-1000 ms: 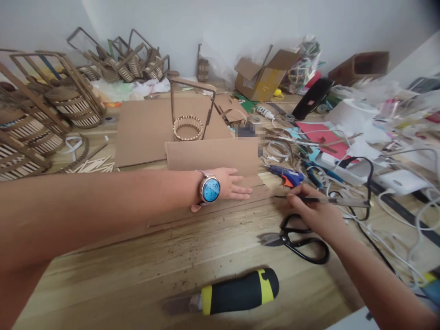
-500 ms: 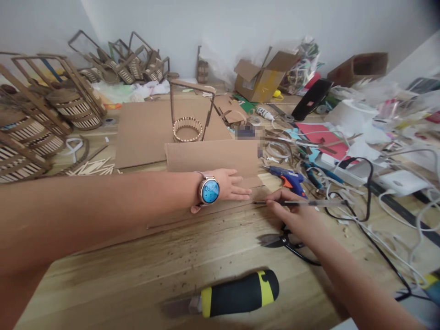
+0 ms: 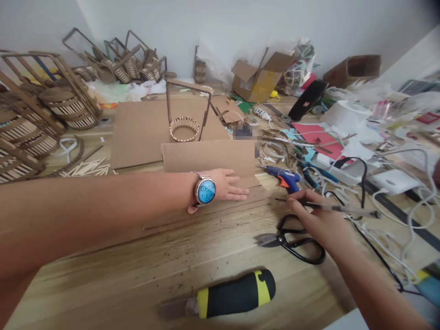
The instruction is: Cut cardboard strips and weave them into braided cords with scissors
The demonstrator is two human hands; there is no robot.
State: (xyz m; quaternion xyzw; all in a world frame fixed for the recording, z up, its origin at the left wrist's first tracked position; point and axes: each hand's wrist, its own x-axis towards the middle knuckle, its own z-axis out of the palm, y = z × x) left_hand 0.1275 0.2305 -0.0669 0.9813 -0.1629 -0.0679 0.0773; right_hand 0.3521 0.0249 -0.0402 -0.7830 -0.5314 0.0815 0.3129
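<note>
My left hand (image 3: 227, 185) lies flat with its fingers stretched out, pressing on a piece of brown cardboard (image 3: 209, 155). A watch (image 3: 205, 190) is on that wrist. Under and in front of the hand are narrower cardboard strips (image 3: 172, 220). My right hand (image 3: 318, 213) is closed round a slim pen (image 3: 343, 208), whose tip points left, just off the cardboard's right end. Below the right hand lie black-handled scissors (image 3: 282, 239). Behind the cardboard stands a small round basket frame (image 3: 184, 129) with a tall handle.
A yellow-and-black-handled tool (image 3: 237, 295) lies at the front edge. To the right are a blue glue gun (image 3: 282, 175), pliers (image 3: 307, 174) and tangled white cables (image 3: 417, 211). Slatted baskets (image 3: 68, 107) crowd the left, and an open carton (image 3: 259, 78) stands at the back.
My right hand has moved to the right with the pen, away from the cardboard, uncovering more of the scissors. My left hand stays flat on the cardboard. The view has shifted slightly.
</note>
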